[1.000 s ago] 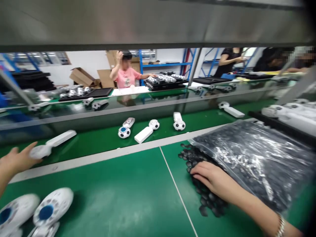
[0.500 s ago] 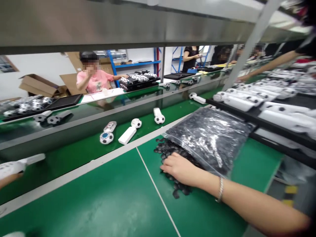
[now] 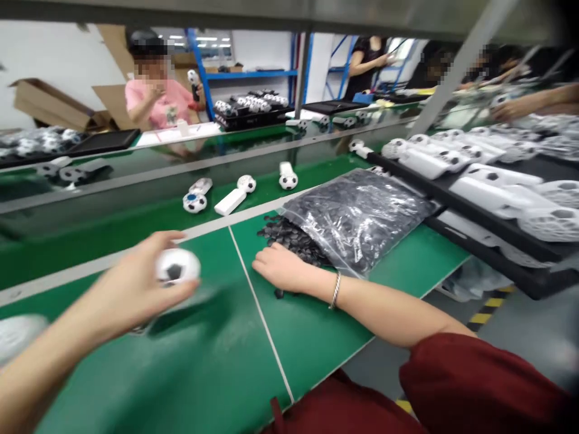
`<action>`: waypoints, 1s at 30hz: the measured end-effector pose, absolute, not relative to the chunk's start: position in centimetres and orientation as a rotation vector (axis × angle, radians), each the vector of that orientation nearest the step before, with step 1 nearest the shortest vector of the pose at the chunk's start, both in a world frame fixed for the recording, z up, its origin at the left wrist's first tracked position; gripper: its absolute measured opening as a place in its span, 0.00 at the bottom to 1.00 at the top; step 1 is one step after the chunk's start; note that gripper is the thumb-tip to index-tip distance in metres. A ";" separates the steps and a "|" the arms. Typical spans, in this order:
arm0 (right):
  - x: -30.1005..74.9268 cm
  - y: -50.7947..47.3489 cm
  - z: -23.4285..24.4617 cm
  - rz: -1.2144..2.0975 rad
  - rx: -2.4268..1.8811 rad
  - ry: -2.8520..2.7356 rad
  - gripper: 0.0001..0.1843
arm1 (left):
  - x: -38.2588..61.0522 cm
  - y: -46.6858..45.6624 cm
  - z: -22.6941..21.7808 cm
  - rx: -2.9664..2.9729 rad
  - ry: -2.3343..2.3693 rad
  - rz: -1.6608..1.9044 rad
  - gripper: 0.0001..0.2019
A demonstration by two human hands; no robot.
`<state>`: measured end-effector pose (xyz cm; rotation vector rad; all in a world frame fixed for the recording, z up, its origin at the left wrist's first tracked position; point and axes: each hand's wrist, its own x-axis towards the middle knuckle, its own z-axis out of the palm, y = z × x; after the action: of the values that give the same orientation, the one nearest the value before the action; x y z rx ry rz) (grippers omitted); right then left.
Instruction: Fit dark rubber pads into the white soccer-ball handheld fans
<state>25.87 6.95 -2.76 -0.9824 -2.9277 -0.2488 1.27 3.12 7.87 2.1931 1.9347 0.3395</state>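
My left hand (image 3: 131,289) is raised over the green table (image 3: 217,361), fingers wrapped round a white toy with a football-patterned head (image 3: 177,266); hand and toy are blurred by motion. My right hand (image 3: 281,268) rests palm down on a heap of small black parts (image 3: 289,236) that spills from the mouth of a clear plastic bag (image 3: 357,214). Its fingers lie curled on the heap; whether they pinch a part is hidden.
More football toys (image 3: 235,196) lie on the green conveyor belt (image 3: 136,226) behind the table. Black trays of white toy bodies (image 3: 488,181) stand at the right. A person in a pink shirt (image 3: 156,99) works across the line; others stand further back.
My left hand took a football toy from the belt at the left and brought it in over the table. The right hand stayed on the black parts. The view swung right and down.
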 end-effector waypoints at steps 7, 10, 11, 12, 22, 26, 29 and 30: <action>25.8 7.5 -3.5 -0.179 -1.026 -2.851 0.10 | 7.5 4.8 1.1 2.167 1.787 0.359 0.42; 26.0 7.6 -3.5 0.010 -1.084 -2.810 0.11 | 5.5 4.9 0.3 2.136 1.810 0.338 0.42; 26.1 7.6 -3.4 0.059 -1.101 -2.794 0.11 | 4.7 4.8 0.4 2.111 1.790 0.312 0.42; 26.1 7.6 -3.3 0.090 -1.109 -2.786 0.11 | 3.9 4.7 0.5 2.064 1.762 0.286 0.42; 26.6 7.6 -3.3 0.136 -1.035 -2.734 0.11 | 3.7 2.9 1.2 1.987 1.544 0.052 0.23; 27.0 7.9 -3.3 0.258 -1.087 -2.605 0.10 | 6.1 1.4 0.9 2.374 1.832 0.084 0.23; 27.3 7.8 -2.8 0.399 -1.056 -2.478 0.08 | 6.5 1.3 0.8 2.443 1.878 0.078 0.24; 27.4 7.7 -2.5 0.465 -1.047 -2.429 0.07 | 6.3 1.4 0.8 2.422 1.831 0.097 0.26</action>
<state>27.39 7.72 -2.51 -1.0472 -2.4290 0.4654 6.31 1.41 0.83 2.4215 1.8314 0.0968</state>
